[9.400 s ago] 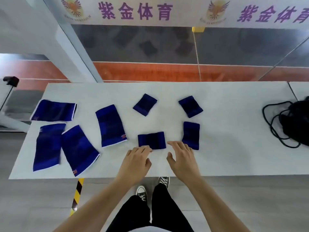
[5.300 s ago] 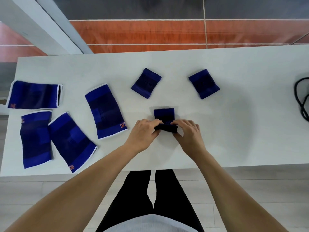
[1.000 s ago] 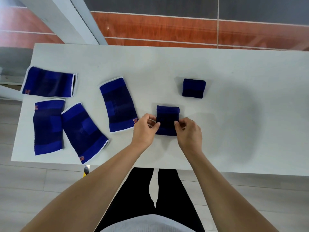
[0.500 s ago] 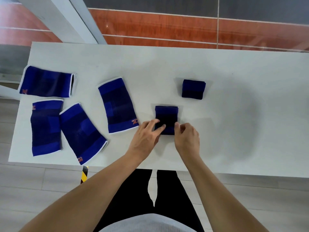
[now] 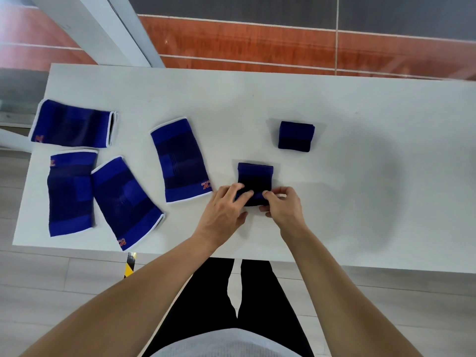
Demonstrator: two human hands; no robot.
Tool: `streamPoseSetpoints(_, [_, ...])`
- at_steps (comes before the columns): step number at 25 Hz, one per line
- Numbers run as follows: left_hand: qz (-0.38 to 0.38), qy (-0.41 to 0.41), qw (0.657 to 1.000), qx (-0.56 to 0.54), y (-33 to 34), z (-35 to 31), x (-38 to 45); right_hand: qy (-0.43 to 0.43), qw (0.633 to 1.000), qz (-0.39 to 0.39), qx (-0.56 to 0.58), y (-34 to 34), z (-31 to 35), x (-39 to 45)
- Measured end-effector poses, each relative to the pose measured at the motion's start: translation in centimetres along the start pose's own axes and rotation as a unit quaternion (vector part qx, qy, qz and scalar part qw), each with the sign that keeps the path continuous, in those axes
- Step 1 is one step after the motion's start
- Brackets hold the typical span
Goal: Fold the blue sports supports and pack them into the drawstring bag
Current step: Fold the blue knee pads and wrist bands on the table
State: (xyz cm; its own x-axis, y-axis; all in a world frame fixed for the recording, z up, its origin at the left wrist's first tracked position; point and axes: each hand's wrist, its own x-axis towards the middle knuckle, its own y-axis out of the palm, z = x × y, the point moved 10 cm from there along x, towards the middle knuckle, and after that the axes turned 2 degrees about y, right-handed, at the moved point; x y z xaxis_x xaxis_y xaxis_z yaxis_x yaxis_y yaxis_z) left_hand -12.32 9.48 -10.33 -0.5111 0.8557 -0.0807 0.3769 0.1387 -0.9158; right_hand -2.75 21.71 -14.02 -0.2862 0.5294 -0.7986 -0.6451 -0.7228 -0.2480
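A small folded blue support (image 5: pixel 255 177) lies on the white table (image 5: pixel 360 176) in front of me. My left hand (image 5: pixel 224 212) lies on its near left corner with fingers on the cloth. My right hand (image 5: pixel 283 207) pinches its near right edge. A second folded small support (image 5: pixel 295 136) sits beyond it to the right. Several larger blue supports with white trim lie flat to the left: one in the middle (image 5: pixel 180 159), one near the front edge (image 5: pixel 126 202), one beside it (image 5: pixel 69 191), one at the far left (image 5: pixel 73 123). No drawstring bag is in view.
The table's front edge (image 5: pixel 180 253) runs just above my legs. A white post (image 5: pixel 103 29) rises behind the table's left corner. Orange and grey floor lies beyond the far edge.
Both hands have stayed on the small support's near edge; my left fingers have slid a little further onto the cloth. The view has shifted slightly.
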Motion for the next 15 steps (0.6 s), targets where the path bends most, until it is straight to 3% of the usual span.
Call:
streamPoseSetpoints(2, [-0.016, -0.001, 1.000, 0.021, -0.4, 0.1, -0.1, 0.057, 0.996, 0.035, 0.067, 0.5, -1.0, 0.2])
streamPoseSetpoints(4, [-0.043, 0.004, 0.999, 0.030, -1.0, 0.0, 0.0, 0.031, 0.998, 0.036, 0.031, 0.0, -0.9, 0.0])
streamPoseSetpoints(5, [-0.051, 0.005, 0.998, 0.029, -1.3, 0.0, 0.1, -0.055, 0.997, 0.007, -0.053, -0.9, 0.4, -0.2])
streamPoseSetpoints(6, [-0.052, 0.007, 0.998, 0.025, -1.4, 0.0, 0.3, -0.182, 0.970, -0.035, -0.157, -1.7, 2.3, -1.0])
streamPoseSetpoints(8, [-0.041, 0.011, 0.999, 0.023, -1.5, 0.2, 0.7, -0.385, 0.863, -0.050, -0.324, -1.0, 4.4, -3.2])
streamPoseSetpoints(9, [-0.035, 0.011, 0.999, 0.023, -1.7, 0.2, 0.9, -0.419, 0.832, -0.031, -0.363, -0.5, 4.4, -3.5])
streamPoseSetpoints(11, [-0.015, -0.009, 1.000, -0.005, -2.1, 0.6, 1.5, -0.405, 0.834, -0.006, -0.375, 0.0, 4.1, -2.7])
streamPoseSetpoints(15, [0.010, -0.116, 0.982, -0.151, -2.0, 2.4, 2.6, -0.328, 0.902, 0.005, -0.279, -0.1, 4.9, -0.7])
